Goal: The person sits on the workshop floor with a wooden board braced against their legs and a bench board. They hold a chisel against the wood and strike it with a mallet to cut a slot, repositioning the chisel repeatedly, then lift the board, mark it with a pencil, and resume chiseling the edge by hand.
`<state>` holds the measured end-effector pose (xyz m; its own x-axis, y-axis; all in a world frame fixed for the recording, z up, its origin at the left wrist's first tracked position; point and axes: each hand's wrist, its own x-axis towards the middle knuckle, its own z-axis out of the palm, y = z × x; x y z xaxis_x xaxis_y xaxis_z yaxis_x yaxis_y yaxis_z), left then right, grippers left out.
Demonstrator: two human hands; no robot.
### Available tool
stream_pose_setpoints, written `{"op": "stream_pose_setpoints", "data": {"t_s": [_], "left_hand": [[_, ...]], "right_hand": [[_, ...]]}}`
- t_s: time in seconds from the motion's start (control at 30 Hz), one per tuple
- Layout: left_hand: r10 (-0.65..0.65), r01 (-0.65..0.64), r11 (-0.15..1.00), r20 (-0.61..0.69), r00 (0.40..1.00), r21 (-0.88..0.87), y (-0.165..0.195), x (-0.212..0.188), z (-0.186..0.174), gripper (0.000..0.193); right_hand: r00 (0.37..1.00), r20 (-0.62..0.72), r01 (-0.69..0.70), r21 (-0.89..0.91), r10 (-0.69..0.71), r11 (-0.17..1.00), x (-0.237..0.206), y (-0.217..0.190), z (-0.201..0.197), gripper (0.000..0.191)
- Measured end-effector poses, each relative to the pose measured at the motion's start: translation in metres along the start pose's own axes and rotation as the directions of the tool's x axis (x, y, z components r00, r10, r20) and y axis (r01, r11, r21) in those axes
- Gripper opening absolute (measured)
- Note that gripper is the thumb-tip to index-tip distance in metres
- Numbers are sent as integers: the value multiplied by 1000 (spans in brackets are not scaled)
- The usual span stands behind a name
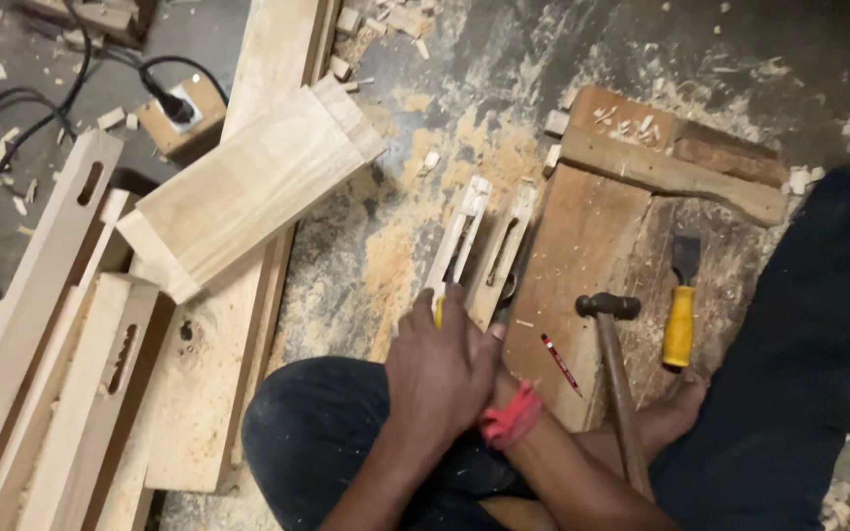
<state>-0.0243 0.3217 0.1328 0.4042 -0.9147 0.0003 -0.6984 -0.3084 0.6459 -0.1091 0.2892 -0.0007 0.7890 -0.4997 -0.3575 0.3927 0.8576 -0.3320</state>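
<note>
Landmark: the dark wooden work board (573, 265) lying on the sawdust-strewn floor (425, 177); every place below is told from it.
Slotted pieces: two pale slotted wood pieces (484, 246) lie side by side just off the board's left edge, touching or nearly touching it, their long axes running from the hands up and slightly rightward, away from the person.
Left hand: the left hand (440, 369) rests on the near end of the pieces, left of the board's near corner, fingers curled down around a yellow-handled tool (438, 310) of which only a sliver shows.
Right hand: the right hand (496, 339) is almost wholly hidden under the left; I cannot tell whether its fingers grip anything. A red band (512, 415) sits at the wrist.
Direction: the pieces stretch forward from the fingertips, so the slots lie ahead of both hands, the left one nearer on top.
Hammer: a hammer (610, 344) lies on the board's near right part, head away from the person.
Chisel: a yellow-handled chisel (681, 310) lies just right of the hammer, blade pointing away.
Pencil: a red pencil (561, 364) lies on the board between pieces and hammer.
Beams: long pale mortised beams (51, 324) lie well left of the board.
</note>
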Motion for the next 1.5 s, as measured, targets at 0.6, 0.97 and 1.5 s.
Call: {"op": "stream_pose_setpoints", "data": {"t_s": [0.6,0.97,1.5], "left_hand": [[-294,318,947,276,915,-45,-40,32,43,75],[-429,685,453,534,728,-570,-94,51,69,93],[-489,719,554,534,690,-420,-92,61,70,103]], "right_hand": [[948,-318,-9,-68,-13,998,31,-11,-32,32],[832,-282,222,-622,-479,751,1,-35,26,23],[790,-537,-85,-571,-294,817,32,-29,21,37]]}}
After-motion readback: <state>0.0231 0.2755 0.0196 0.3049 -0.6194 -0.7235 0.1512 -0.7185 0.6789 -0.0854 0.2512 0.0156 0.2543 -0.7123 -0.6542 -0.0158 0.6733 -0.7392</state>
